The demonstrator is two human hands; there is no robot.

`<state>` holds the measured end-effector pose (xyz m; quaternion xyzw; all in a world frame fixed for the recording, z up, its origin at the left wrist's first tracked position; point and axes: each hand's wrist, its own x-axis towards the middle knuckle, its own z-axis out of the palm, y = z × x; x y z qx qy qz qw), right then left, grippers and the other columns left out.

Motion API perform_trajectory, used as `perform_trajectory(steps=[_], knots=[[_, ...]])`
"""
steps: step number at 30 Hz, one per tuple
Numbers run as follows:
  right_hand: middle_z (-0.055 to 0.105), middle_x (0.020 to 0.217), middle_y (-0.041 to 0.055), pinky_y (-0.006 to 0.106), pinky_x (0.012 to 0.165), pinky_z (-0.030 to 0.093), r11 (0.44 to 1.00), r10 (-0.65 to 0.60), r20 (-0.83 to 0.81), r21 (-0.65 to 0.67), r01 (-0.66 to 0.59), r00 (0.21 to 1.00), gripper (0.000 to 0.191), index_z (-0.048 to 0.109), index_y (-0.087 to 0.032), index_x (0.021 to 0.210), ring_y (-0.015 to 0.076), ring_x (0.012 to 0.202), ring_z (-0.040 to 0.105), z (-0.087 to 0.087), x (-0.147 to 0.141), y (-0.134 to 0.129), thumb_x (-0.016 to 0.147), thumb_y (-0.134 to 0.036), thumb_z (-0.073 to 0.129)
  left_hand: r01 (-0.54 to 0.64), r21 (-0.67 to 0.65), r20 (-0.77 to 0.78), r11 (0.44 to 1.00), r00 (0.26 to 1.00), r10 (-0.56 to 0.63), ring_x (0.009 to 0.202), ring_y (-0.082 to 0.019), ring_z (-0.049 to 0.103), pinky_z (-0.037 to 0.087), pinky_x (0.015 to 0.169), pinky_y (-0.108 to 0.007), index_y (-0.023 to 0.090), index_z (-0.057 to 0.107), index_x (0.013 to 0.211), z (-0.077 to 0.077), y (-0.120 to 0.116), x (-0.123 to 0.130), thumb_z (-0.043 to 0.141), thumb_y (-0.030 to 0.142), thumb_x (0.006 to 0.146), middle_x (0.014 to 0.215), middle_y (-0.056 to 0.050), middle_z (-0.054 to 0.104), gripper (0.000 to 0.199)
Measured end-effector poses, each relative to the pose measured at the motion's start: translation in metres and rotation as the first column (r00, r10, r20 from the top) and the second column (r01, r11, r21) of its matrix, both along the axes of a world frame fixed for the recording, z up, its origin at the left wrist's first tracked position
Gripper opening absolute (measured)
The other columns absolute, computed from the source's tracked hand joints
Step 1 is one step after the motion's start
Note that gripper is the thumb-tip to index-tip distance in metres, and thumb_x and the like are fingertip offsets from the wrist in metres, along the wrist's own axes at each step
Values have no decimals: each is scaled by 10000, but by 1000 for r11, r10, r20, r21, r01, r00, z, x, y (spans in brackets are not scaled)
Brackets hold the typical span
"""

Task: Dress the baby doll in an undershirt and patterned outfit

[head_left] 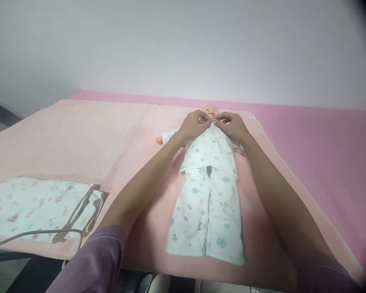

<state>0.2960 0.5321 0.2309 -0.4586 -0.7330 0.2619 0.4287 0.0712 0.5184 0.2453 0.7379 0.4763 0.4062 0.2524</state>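
Pink blanket (118,130) beneath, I see left hand (192,124) and right hand (235,126) pinching the shirt (209,151); uneven tugging could skew it.

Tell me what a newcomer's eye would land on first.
First, the doll, face up right of centre, in a patterned shirt and trousers. Next, the left grip and right grip, meeting at the shirt's neck. Then the folded cloth on the pink blanket, at lower left.
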Motion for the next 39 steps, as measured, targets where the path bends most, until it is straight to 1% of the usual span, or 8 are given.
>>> perform_trajectory(steps=[4, 10, 14, 18, 25, 30, 35, 39], knots=[[844, 1075, 80, 418, 938, 593, 999, -23, -28, -50, 22, 999, 412, 908, -230, 1060, 231, 921, 685, 5, -2, -6, 839, -578, 921, -17, -38, 0, 999, 1000, 17, 1042, -232, 719, 558, 1039, -378, 213, 836, 939, 2, -1, 0, 859, 396, 946, 1203, -78, 820, 185], [843, 1035, 80, 471, 1016, 607, 995, 7, -39, -96, -11, 999, 442, 912, -242, 1035, 280, 1024, 719, 6, -2, -6, 835, -636, 930, 13, -30, 40, 999, 999, -11, 1082, -237, 711, 551, 1046, -369, 205, 812, 957, -3, 3, -1, 807, 363, 962, 1223, -83, 814, 158], [854, 1120, 92, 509, 1083, 606, 985, 44, -109, -162, -62, 993, 459, 903, -237, 1052, 321, 1139, 743, 9, -2, -8, 821, -631, 956, 29, -64, 90, 997, 996, -24, 1114, -236, 702, 545, 1049, -363, 197, 796, 982, -7, 3, 0, 759, 361, 982, 1227, -84, 810, 169], [849, 1226, 87, 508, 1129, 602, 973, 67, -194, -205, -107, 979, 420, 897, -256, 1113, 330, 1245, 743, 8, 0, -9, 852, -581, 945, 42, -154, 156, 987, 988, -17, 1082, -229, 709, 550, 1045, -358, 195, 806, 1002, -4, -2, 2, 732, 387, 1008, 1137, -81, 812, 206], [852, 1175, 87, 524, 1155, 586, 980, -36, -239, -197, -13, 970, 482, 875, -235, 1058, 303, 1158, 757, -6, -3, 4, 763, -601, 986, 74, -255, 210, 964, 978, -20, 989, -211, 715, 569, 1020, -361, 163, 823, 978, 1, -4, 3, 719, 321, 992, 1048, -96, 823, 189], [857, 1142, 74, 487, 1142, 595, 982, -27, -290, -188, -29, 957, 472, 874, -241, 1046, 287, 1151, 759, -7, -5, 1, 746, -584, 993, 106, -283, 198, 953, 979, -50, 996, -218, 727, 573, 997, -354, 177, 836, 1034, 0, 2, -3, 779, 326, 945, 1065, -94, 825, 183], [861, 1138, 76, 467, 1123, 603, 977, -57, -332, -215, -16, 942, 401, 889, -237, 1010, 289, 1148, 770, -8, -7, -1, 747, -521, 997, 35, -285, 179, 958, 984, 17, 1083, -233, 728, 561, 988, -352, 197, 796, 1065, -3, 0, -1, 791, 280, 928, 1190, -98, 808, 160], [859, 1115, 71, 462, 1076, 608, 979, -113, -283, -193, 59, 953, 419, 891, -245, 1024, 277, 1082, 754, -12, -11, -2, 760, -559, 973, -65, -256, 200, 965, 973, 119, 1069, -237, 715, 544, 961, -362, 218, 695, 1001, -13, 0, 9, 800, 370, 954, 1142, -80, 785, 190]])
